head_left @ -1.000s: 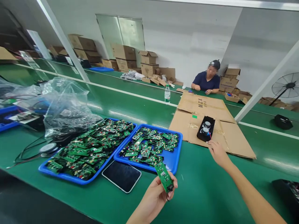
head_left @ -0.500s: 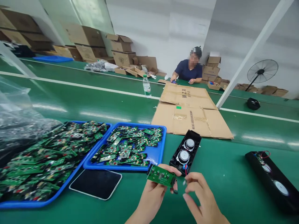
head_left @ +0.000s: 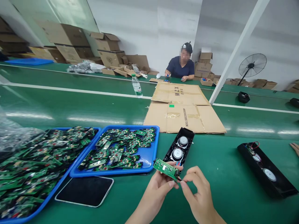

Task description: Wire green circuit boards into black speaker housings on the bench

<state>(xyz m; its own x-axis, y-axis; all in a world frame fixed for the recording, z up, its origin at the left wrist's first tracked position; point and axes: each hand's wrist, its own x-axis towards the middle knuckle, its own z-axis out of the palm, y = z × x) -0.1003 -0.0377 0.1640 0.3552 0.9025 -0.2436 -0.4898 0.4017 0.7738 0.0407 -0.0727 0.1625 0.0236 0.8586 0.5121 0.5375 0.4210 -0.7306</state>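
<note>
My left hand point(head_left: 161, 183) holds a green circuit board point(head_left: 166, 169) tilted, with its thumb below the board and fingers behind it. At the board's right end, my right hand point(head_left: 197, 186) pinches a thin wire between thumb and forefinger; its tip is too small to make out. Just beyond both hands lies an open black speaker housing point(head_left: 171, 149) with two round speakers point(head_left: 177, 154) in it. Red and blue wiring shows at its near end, partly hidden by my left fingers.
To the left stand two blue trays point(head_left: 157, 149) of circuit boards, with a phone point(head_left: 85, 190) in front. Flattened cardboard point(head_left: 184, 113) and a water bottle point(head_left: 137, 86) lie beyond. At right is another speaker housing point(head_left: 266, 171). A co-worker point(head_left: 179, 67) sits opposite; another person's hand point(head_left: 295, 148) shows at the right edge.
My right hand has closed its fingers and come up against the board's right end. The board has tilted a little in my left hand. The whole view has shifted slightly to the right.
</note>
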